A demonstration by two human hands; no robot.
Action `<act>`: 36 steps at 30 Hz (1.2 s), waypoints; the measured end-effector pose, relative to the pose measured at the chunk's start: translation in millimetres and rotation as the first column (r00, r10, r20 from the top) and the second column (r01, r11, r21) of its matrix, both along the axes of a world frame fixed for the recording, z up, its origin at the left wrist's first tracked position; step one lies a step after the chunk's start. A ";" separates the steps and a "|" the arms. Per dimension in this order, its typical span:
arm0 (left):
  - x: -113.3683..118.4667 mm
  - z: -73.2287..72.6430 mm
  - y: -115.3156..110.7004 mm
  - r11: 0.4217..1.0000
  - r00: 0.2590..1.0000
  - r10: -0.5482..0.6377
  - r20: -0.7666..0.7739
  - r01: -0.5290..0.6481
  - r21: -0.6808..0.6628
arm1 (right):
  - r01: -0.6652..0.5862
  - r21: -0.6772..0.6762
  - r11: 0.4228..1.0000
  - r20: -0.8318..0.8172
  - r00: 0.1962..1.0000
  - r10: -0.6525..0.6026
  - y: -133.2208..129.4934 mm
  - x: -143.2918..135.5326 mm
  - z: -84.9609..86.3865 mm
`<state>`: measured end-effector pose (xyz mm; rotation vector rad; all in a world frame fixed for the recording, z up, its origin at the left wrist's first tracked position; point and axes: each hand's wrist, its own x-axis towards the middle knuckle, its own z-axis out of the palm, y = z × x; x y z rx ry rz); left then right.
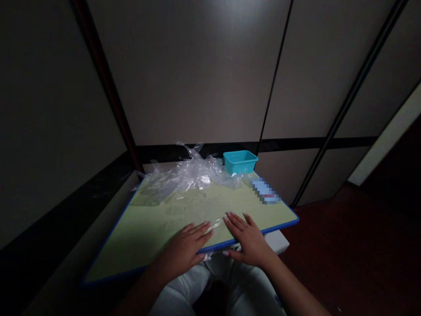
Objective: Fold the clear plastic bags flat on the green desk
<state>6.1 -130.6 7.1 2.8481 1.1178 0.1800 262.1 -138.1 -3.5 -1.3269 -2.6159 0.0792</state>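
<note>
Lower centre: left hand (188, 246) and right hand (249, 240) palm-down, fingers slightly spread, at near edge of clear plastic film (217, 224). Crumpled plastic (194, 173) mid-frame. Likely light, limp, slippery, easily torn; best pinched at a loose edge.

Dim overall, sinking to near black along the left edge and at the far right. Brightest in a hazy glow at the top of the central panel (210, 79), with small white glints on the crumpled plastic (197, 173) mid-frame. Shadowed across the tabletop (128, 241) at lower left. Pixelated right of centre, stretched toward the corners, soft in dark areas.
</note>
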 end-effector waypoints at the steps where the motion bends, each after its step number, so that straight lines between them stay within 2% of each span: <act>1: -1.6 -1.1 -0.6 1.000 1.000 -0.023 0.021 0.023 0.011 | -0.004 0.025 1.000 -0.007 1.000 0.004 -0.8 0.2 -0.7; 4: -3.3 -2.0 -4.1 0.999 0.993 -0.044 0.109 0.041 0.032 | -0.001 0.074 0.997 -0.047 0.999 0.005 -3.2 0.5 0.2; 6: -2.2 -1.2 -5.9 0.999 0.979 -0.025 0.202 0.021 0.025 | -0.010 0.060 0.998 -0.089 0.996 0.016 -3.3 0.7 2.7; 11: 1.7 2.7 0.0 0.999 0.882 0.052 0.469 -0.050 -0.016 | -0.062 -0.021 0.998 -0.244 0.968 0.056 6.4 -1.1 8.3; 17: 1.2 4.1 14.9 0.979 0.794 0.163 0.586 -0.204 0.004 | -0.111 0.015 0.994 -0.443 0.890 0.106 31.8 -6.1 12.0; 22: -2.5 -3.1 23.9 0.951 0.764 0.242 0.598 -0.310 0.012 | -0.114 0.021 0.993 -0.448 0.887 0.111 52.4 -6.7 12.8; 27: -8.2 -11.7 33.0 0.932 0.803 0.263 0.534 -0.354 0.073 | -0.047 0.041 0.998 -0.424 0.903 0.060 68.3 -8.1 6.2; 32: -11.3 -16.4 36.3 0.905 0.840 0.331 0.431 -0.411 0.106 | 0.038 0.077 0.996 -0.333 0.943 -0.010 72.5 -13.7 3.7; 34: -7.7 -11.9 30.2 0.852 0.820 0.413 0.396 -0.502 0.149 | 0.065 0.102 0.993 -0.296 0.955 -0.033 70.9 -16.3 4.4; 36: -0.3 -3.2 19.2 0.753 0.772 0.509 0.380 -0.614 0.238 | 0.086 0.131 0.988 -0.264 0.963 -0.049 68.5 -18.7 5.2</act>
